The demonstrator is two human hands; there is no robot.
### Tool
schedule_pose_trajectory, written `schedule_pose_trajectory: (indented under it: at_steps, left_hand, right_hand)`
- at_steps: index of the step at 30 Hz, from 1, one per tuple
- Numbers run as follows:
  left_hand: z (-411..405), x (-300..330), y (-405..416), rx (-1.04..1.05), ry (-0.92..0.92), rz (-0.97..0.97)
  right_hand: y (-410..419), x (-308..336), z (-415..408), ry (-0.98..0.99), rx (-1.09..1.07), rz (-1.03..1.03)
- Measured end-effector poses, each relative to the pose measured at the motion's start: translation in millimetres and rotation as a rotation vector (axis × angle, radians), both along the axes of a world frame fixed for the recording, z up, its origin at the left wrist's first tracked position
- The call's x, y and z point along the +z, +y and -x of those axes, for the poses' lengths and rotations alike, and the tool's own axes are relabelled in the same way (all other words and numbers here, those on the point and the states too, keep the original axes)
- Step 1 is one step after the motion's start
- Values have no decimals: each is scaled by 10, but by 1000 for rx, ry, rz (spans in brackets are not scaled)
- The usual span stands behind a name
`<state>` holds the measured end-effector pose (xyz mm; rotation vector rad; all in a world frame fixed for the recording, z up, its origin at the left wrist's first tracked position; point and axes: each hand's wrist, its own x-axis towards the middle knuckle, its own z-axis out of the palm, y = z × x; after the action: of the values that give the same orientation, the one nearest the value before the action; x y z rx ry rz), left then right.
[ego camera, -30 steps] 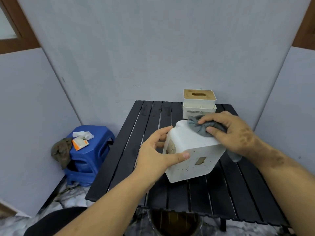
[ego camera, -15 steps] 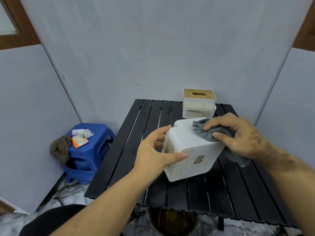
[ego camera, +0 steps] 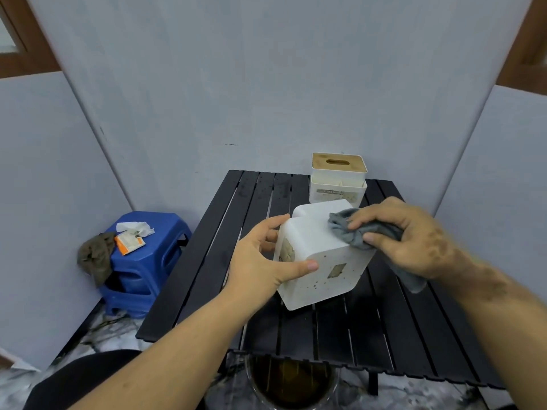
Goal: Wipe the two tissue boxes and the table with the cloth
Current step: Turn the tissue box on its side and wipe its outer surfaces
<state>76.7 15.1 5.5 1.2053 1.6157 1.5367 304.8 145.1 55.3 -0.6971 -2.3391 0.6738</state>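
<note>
Head view, sole view.

Item 1. Left hand [ego camera: 260, 261]: fingers and thumb curled round the left end of the near tissue box [ego camera: 318, 255], thumb lying on its near face. It holds the box tilted, the lower edge at or just above the desk [ego camera: 207, 261]; contact cannot be told.

Item 2. Right hand [ego camera: 405, 238]: fingers and thumb clamped on a bunched grey cloth [ego camera: 355, 232], pressing it to the upper right face of the near box. A tail of cloth hangs below the palm.

Item 3. Near tissue box: white, smooth hard plastic, rounded corners, blocky. Brown specks on the near face, a worn label patch on that face and another on the left end. Long axis runs roughly left to right, between the two hands. The specked face lies below and to the left of the right hand, so the wiping hand is the nearer one to it; judged the next area to be wiped.

Item 4. Far tissue box [ego camera: 339, 180]: white, with a wood-look slotted lid, upright, beyond the right hand's fingertips and apart from the near box. Looks untouched.

Item 5. Desk: black, slatted, matt, with faint specks towards its far end.
</note>
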Motion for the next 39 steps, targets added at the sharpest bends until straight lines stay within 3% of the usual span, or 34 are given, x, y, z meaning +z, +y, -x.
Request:
schedule_pose_trajectory:
  at_steps: [6, 13, 21, 27, 35, 39]
  left_hand:
    - [-40, 7, 28, -14, 11, -9]
    - [-31, 20, 17, -10, 18, 10]
    - [-46, 64, 18, -28, 48, 3]
    - [-42, 39, 14, -17, 34, 7]
    - [-31, 49, 37, -19, 56, -11]
    - [-46, 62, 28, -21, 43, 10]
  right_hand:
    - [-391, -1, 413, -19, 223, -68]
    - [171, -20, -155, -39, -94, 40]
    - [-260, 50, 274, -60, 213, 0]
    - [121, 13, -119, -14, 21, 44]
    - [-223, 45, 281, -56, 177, -5]
    - [57, 48, -11, -25, -42, 35]
